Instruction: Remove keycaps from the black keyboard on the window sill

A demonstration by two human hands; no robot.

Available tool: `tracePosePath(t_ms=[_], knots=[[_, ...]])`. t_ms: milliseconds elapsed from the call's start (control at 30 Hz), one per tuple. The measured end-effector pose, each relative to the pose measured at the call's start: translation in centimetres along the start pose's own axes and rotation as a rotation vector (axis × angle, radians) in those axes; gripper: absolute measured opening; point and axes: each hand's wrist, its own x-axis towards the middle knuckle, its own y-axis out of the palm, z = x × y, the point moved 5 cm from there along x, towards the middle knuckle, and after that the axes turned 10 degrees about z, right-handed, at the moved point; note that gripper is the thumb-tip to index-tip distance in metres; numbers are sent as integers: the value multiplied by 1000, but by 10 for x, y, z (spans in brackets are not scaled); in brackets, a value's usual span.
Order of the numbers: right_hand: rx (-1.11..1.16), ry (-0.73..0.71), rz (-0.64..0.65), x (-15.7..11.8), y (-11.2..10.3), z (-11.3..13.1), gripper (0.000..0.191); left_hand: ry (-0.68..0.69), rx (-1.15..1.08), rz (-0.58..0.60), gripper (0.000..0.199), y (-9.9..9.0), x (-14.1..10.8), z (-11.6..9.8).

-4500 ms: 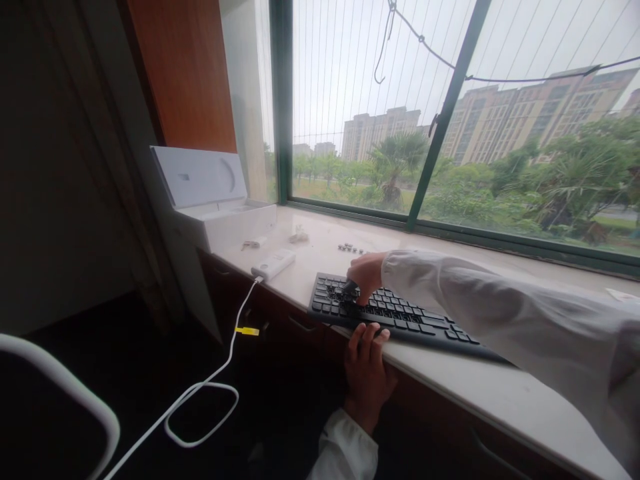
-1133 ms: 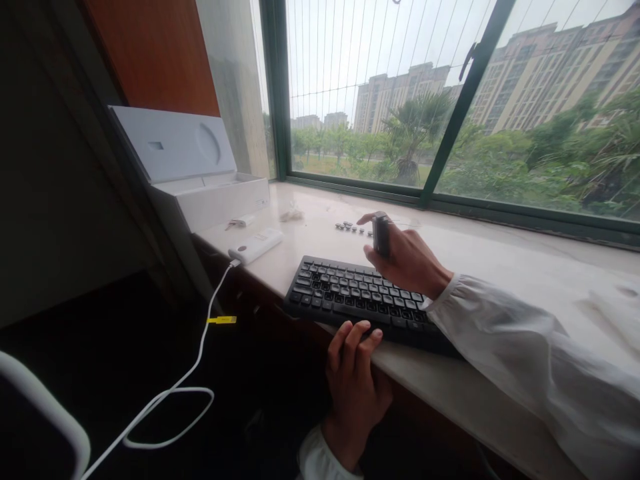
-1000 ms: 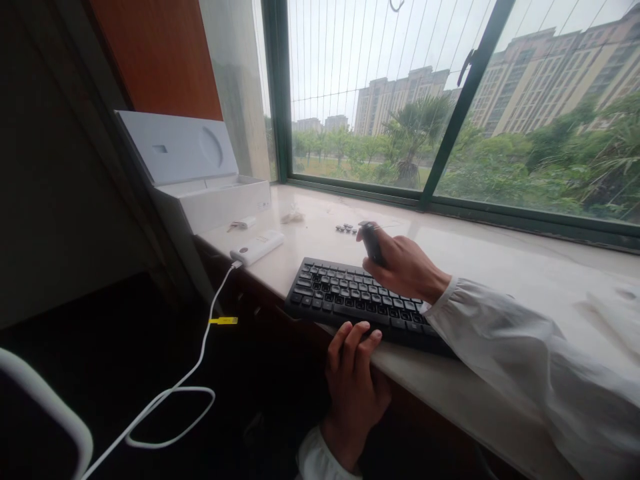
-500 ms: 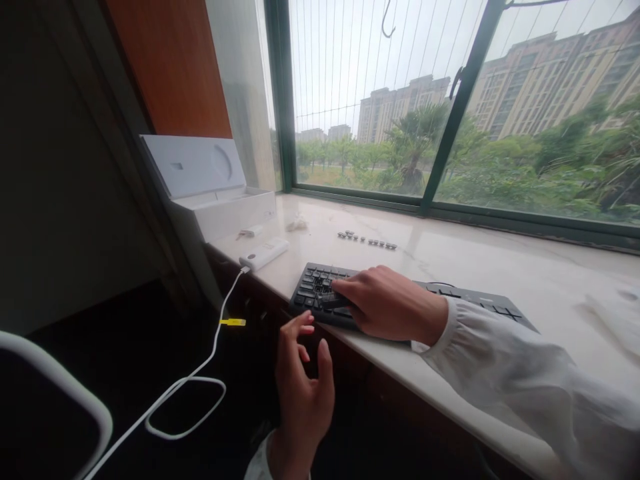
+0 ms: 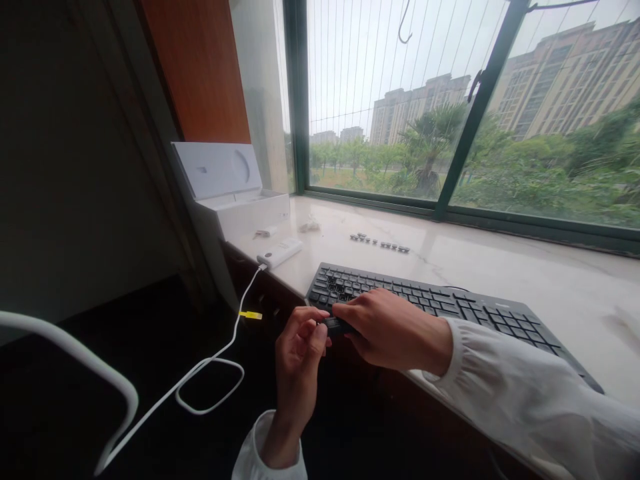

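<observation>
A black keyboard lies along the front of the pale sill, with dark gaps among the keys near its left end. My right hand is closed around a black hand tool, which looks like a keycap puller, in front of the keyboard's near edge. At the tool's left end, the thumb and fingers of my left hand close together; whatever they pinch there is hidden. Behind the keyboard, several loose keycaps stand in a row on the sill.
An open white box stands at the left end of the sill. Near it lie a white power bank and a crumpled white scrap. A white cable with a yellow tag hangs over the edge. The window rises behind.
My right hand has drawn the tool off the keys toward the keyboard's front edge. My left hand, apart from it before, has closed at the tool's tip. The view has shifted slightly left.
</observation>
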Motion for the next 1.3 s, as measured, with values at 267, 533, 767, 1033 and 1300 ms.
tracePosePath(t_ms=[267, 533, 767, 1033, 1300], knots=[[429, -198, 176, 2, 23, 27, 15, 57, -362, 124, 29, -22, -23, 7], [442, -132, 213, -2, 26, 45, 12, 189, -90, -29, 30, -51, -56, 23], [292, -153, 165, 2, 30, 41, 8, 250, 127, -69, 20, -49, -55, 6], [176, -162, 65, 3, 28, 39, 9, 367, 245, -132, 29, -57, -52, -10], [121, -164, 33, 1, 29, 40, 8, 491, 375, -97, 11, -68, -60, -15]])
